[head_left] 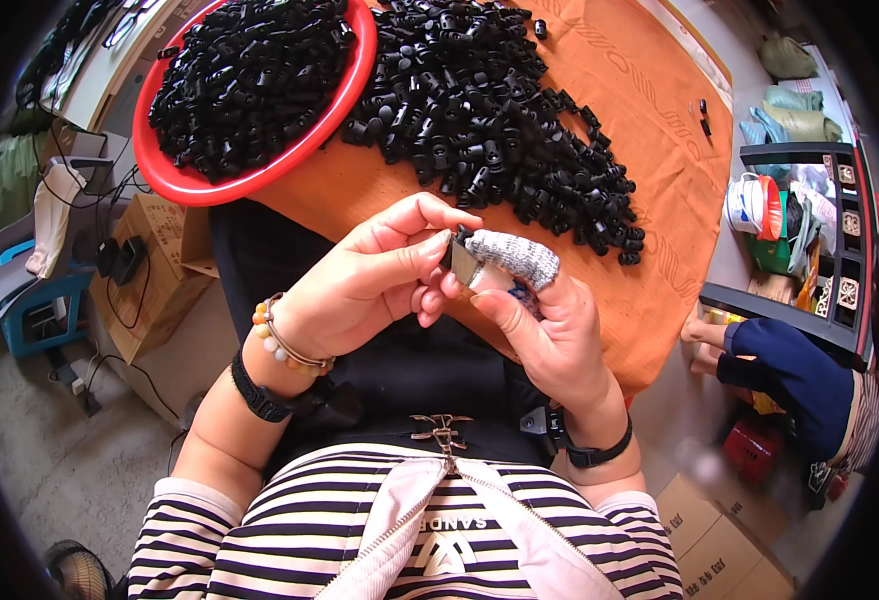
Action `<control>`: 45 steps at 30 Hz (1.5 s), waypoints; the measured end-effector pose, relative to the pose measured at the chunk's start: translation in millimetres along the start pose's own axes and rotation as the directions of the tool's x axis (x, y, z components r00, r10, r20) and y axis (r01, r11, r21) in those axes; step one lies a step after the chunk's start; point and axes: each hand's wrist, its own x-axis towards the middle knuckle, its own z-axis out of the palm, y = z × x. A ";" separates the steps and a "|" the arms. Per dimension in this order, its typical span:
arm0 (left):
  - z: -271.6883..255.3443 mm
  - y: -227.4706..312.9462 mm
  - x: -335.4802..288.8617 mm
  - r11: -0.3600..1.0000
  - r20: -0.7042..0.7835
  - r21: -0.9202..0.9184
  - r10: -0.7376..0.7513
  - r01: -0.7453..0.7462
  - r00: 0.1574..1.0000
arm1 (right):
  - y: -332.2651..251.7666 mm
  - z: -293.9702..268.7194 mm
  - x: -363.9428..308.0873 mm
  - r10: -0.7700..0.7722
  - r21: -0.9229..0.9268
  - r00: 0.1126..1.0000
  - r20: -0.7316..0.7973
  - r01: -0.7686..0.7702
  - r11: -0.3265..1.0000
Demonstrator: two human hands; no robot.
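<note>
The largest thing in view is a table covered with an orange cloth [660, 215], spreading from twelve to three o'clock. Over at half past three, well apart from it all, another person [800, 380] bends low in dark blue. A heap of black plastic pieces [470, 110] lies loose on the cloth, running from twelve o'clock toward one. Next, at eleven o'clock, sits a round red basin [365, 75], filled with more such pieces. A brown cardboard box [155, 290] stands on the floor at nine o'clock.

The person's two hands meet near the centre, just below the heap. The left hand [385, 260] is narrowed, thumb and index finger pinching a small black piece [463, 234]. The right hand [565, 330], at four o'clock from that piece, is drawn in, its thumb and index finger close together; whether it grips anything firmly cannot be told. A grey knitted cover [520, 258] sheathes its index finger. Between the hands shows a small flat, brownish piece [466, 264], partly hidden, just below the black one. Two slim black bits [705, 122] lie at two o'clock on the cloth.
</note>
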 end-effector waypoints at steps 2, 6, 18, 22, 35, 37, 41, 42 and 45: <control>0.2 0.1 -0.2 1.000 0.009 -0.013 -0.004 0.004 1.000 | -0.2 -0.2 -0.9 0.016 0.006 1.000 0.000 -0.016 1.000; 0.9 0.9 0.4 1.000 0.032 -0.026 0.004 -0.003 0.999 | 2.8 0.3 -3.6 0.040 0.086 0.999 0.009 -0.040 0.995; 2.1 -0.5 0.4 0.998 0.010 0.028 0.051 -0.052 0.999 | 0.1 2.1 -2.6 0.016 0.079 1.000 -0.002 -0.016 0.997; 4.9 -0.9 1.8 0.997 -0.072 0.045 0.067 -0.064 0.995 | 2.6 3.4 -1.1 -0.011 0.027 1.000 -0.018 0.012 1.000; 1.3 -1.5 1.5 0.998 -0.049 0.035 0.054 -0.052 0.997 | 2.4 0.4 0.9 -0.048 -0.024 0.999 0.007 0.048 0.999; 0.7 -0.6 1.7 0.999 -0.027 0.023 0.049 -0.049 0.998 | 4.4 0.5 -0.5 0.038 0.166 0.999 0.037 -0.044 0.985; 2.0 -1.2 2.0 0.998 0.029 -0.050 0.048 -0.046 0.998 | -3.5 1.5 1.9 0.131 0.496 0.991 0.035 -0.131 0.858; 2.7 -2.3 2.7 0.997 0.003 -0.056 0.059 -0.059 0.998 | -1.1 -2.4 2.2 0.148 0.485 0.989 -0.001 -0.129 0.865; 4.0 -3.3 3.9 0.997 -0.019 -0.045 0.055 -0.056 0.998 | -1.7 -2.8 6.5 0.202 0.475 0.976 -0.079 -0.142 0.868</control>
